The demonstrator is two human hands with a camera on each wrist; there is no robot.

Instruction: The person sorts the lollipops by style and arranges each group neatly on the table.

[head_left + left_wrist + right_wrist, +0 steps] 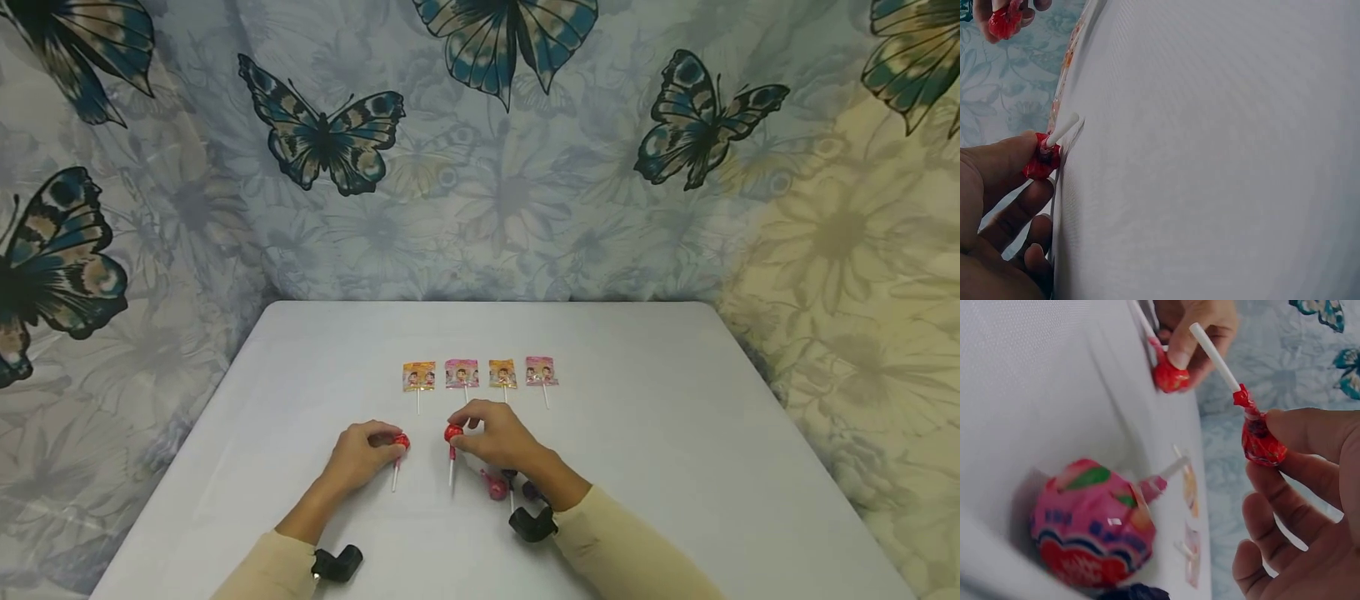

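Between thumb and fingers my left hand pinches a red-wrapped lollipop by its round head, the white stick pointing toward me. In the left wrist view that red lollipop shows its twisted wrapper neck. To its right, my right hand pinches a second red lollipop, its stick also toward me. The right wrist view shows this lollipop at thumb and index finger. A pink lollipop lies beside the right wrist, and a dark-wrapped lollipop is partly hidden there.
Beyond the hands, several flat-packed lollipops lie in a row: an orange packet, a pink packet, another orange packet and another pink packet. They rest on a white-covered table before butterfly-printed cloth.
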